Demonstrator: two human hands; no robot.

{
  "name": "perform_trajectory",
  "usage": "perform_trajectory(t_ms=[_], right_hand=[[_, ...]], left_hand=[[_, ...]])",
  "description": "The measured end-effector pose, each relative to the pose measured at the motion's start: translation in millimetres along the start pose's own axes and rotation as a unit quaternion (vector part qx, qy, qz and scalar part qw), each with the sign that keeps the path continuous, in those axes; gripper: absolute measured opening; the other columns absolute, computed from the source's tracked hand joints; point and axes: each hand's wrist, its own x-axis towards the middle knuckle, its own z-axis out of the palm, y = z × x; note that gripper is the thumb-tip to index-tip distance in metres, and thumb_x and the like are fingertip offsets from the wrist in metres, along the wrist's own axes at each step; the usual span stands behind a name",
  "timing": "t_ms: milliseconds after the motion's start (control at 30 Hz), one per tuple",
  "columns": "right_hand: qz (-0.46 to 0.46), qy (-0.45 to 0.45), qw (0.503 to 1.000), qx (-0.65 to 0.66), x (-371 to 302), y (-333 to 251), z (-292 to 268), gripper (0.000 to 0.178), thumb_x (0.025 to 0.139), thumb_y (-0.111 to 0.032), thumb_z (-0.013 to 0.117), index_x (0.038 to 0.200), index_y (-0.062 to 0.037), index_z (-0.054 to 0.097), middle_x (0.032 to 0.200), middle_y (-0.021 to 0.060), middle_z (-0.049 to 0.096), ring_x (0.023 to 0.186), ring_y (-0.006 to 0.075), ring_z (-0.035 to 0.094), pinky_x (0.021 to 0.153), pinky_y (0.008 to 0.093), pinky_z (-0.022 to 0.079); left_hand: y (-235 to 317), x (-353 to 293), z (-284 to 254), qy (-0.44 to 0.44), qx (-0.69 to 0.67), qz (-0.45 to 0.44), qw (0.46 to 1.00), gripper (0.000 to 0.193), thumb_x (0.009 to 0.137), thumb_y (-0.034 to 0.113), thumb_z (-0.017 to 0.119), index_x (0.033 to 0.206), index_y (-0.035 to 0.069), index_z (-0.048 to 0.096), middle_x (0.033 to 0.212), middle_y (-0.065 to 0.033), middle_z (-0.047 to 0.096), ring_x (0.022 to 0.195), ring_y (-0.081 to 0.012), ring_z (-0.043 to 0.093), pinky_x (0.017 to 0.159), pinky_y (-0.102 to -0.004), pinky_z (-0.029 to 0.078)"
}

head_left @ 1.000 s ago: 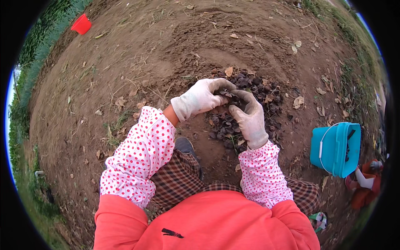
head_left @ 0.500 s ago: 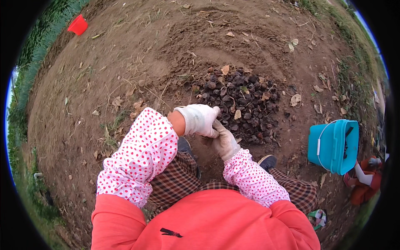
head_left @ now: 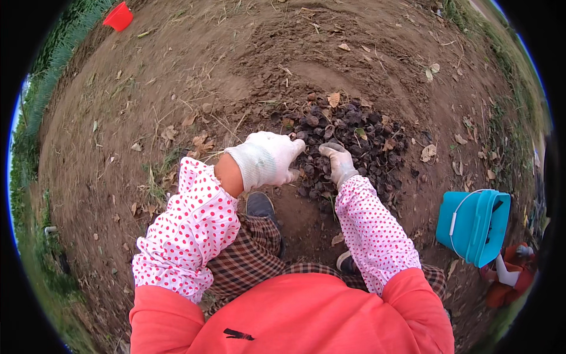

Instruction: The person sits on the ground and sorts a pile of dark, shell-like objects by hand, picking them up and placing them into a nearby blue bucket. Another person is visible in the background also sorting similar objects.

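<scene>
A heap of dark, shrivelled, husk-like pieces [head_left: 371, 141] lies on the soil in front of me, with a few dry leaves on it. My left hand [head_left: 270, 158], in a whitish knit glove, is at the heap's left edge. Its thumb and fingers are spread apart, and I see nothing between them. Over the near middle of the heap is my right hand [head_left: 340, 163], in a dirtier glove. Its fingers are curled together; whatever they hold, if anything, is hidden.
A turquoise bucket [head_left: 461, 227] with a white-gripped handle stands at the right, dark bits inside. Beyond it another person [head_left: 512, 277] shows at the rim. A red bucket [head_left: 119, 17] sits far left. My shoe [head_left: 260, 206] is close to the heap.
My hands were together in front of the heap and have come apart. Both reached forward, the right one out over the heap and the left to its edge. The view shifted slightly.
</scene>
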Motion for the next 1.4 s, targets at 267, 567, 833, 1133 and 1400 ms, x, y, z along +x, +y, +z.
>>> perform_trajectory(t_ms=[267, 567, 833, 1133, 1400], right_hand=[[-0.182, 0.088, 0.754, -0.624, 72.7, -48.0, 24.3, 0.040, 0.083, -0.019, 0.072, 0.121, -0.0093, 0.070, 0.124, 0.0141, 0.067, 0.119, 0.0311, 0.064, 0.103, 0.0403, 0.051], [-0.081, 0.042, 0.676, -0.731, 89.7, -45.5, 17.8, 0.052, 0.083, -0.016, 0.070, 0.134, -0.0129, 0.060, 0.134, 0.0131, 0.064, 0.127, 0.0309, 0.060, 0.106, 0.0425, 0.049], [-0.218, 0.044, 0.760, -0.610, 55.5, -31.1, -16.2, 0.033, 0.083, -0.018, 0.075, 0.114, -0.0095, 0.072, 0.114, 0.0146, 0.071, 0.109, 0.0320, 0.068, 0.097, 0.0419, 0.053], [-0.081, -0.009, 0.989, 0.122, 16.9, -34.0, -65.7, 0.024, 0.086, -0.003, 0.080, 0.107, -0.0067, 0.071, 0.099, 0.0025, 0.073, 0.075, 0.0149, 0.066, 0.064, 0.0277, 0.054], [0.003, -0.190, 0.917, 0.350, -44.8, -38.9, -51.3, 0.014, 0.095, -0.009, 0.069, 0.109, -0.0120, 0.066, 0.077, -0.0023, 0.060, 0.052, 0.0114, 0.046, 0.047, 0.0273, 0.032]], left_hand=[[-13.6, -6.0, 8.4, -0.007, -0.028, -0.011, 1.000, 0.057, 0.088, 0.041, 0.072, 0.132, 0.009, 0.055, 0.113, -0.0183, 0.067, 0.104, -0.0401, 0.068, 0.086, -0.0496, 0.055], [-21.1, 1.5, 15.1, 0.004, -0.045, -0.001, 0.999, 0.057, 0.088, 0.040, 0.072, 0.132, 0.007, 0.055, 0.114, -0.0181, 0.067, 0.103, -0.0401, 0.068, 0.086, -0.0501, 0.055], [-14.5, 2.0, 10.4, 0.005, -0.027, 0.006, 1.000, 0.057, 0.088, 0.041, 0.072, 0.133, 0.009, 0.055, 0.114, -0.0185, 0.066, 0.103, -0.0412, 0.068, 0.086, -0.0508, 0.055], [2.1, 13.6, 2.3, -0.019, 0.001, 0.019, 1.000, 0.055, 0.088, 0.039, 0.071, 0.133, 0.010, 0.057, 0.114, -0.0195, 0.068, 0.105, -0.0401, 0.068, 0.087, -0.0495, 0.056], [27.7, 11.1, -8.1, 0.075, -0.057, 0.031, 0.995, 0.085, 0.088, 0.043, 0.073, 0.155, 0.010, 0.033, 0.138, -0.0268, 0.052, 0.116, -0.0454, 0.062, 0.097, -0.0510, 0.052]])
